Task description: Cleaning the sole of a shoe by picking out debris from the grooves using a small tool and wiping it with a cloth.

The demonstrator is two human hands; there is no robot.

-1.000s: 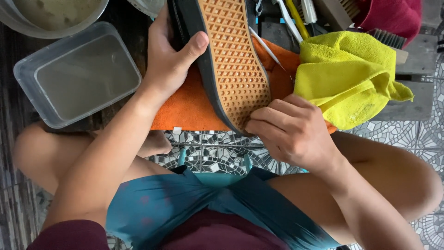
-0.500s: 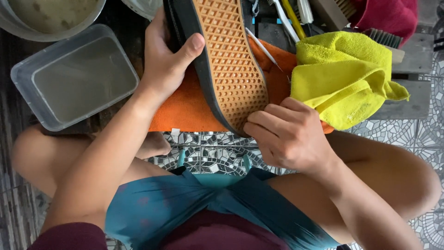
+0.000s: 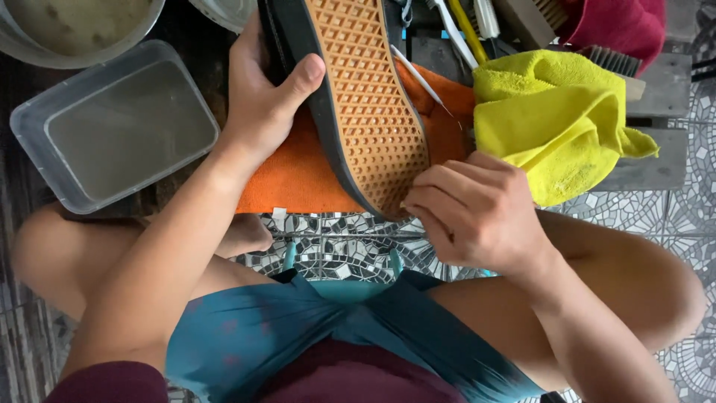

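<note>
Held sole-up over the lap: a dark shoe (image 3: pixel 358 104) with a tan waffle-patterned sole, heel end pointing toward the body, toe end running out of frame at the top. Gripped along its left edge by the left hand (image 3: pixel 265 104), fingers wrapped behind the upper, thumb pressed over the dark rim of the sole. Closed around the shoe, firmly.

Curled at the heel end, the right hand (image 3: pixel 477 213), fingers bent inward and knuckles up, fingertips touching the lower edge of the sole. Whether anything was pinched inside those curled fingers, impossible to tell.

Spread beneath the shoe, an orange cloth (image 3: pixel 298 175), lying at the edge of the worktop (image 3: pixel 664 160). Just right of the shoe, a crumpled yellow cloth (image 3: pixel 552 123), touching the right hand's knuckles. Above it, a dark red cloth (image 3: pixel 619 26) and a brush with dark bristles (image 3: pixel 608 60). Near the toe end, a cluster of thin tools (image 3: pixel 466 26), white and yellow, too tangled to name.

To the left, a clear rectangular tub (image 3: pixel 112 127) filled with murky water, well apart from the shoe. Above that, a round grey basin (image 3: pixel 74 30) with cloudy water, cut off by the frame.

Below everything, bare knees spread wide, teal shorts (image 3: pixel 298 336), and a mosaic tiled floor (image 3: pixel 335 239) showing between the legs.
</note>
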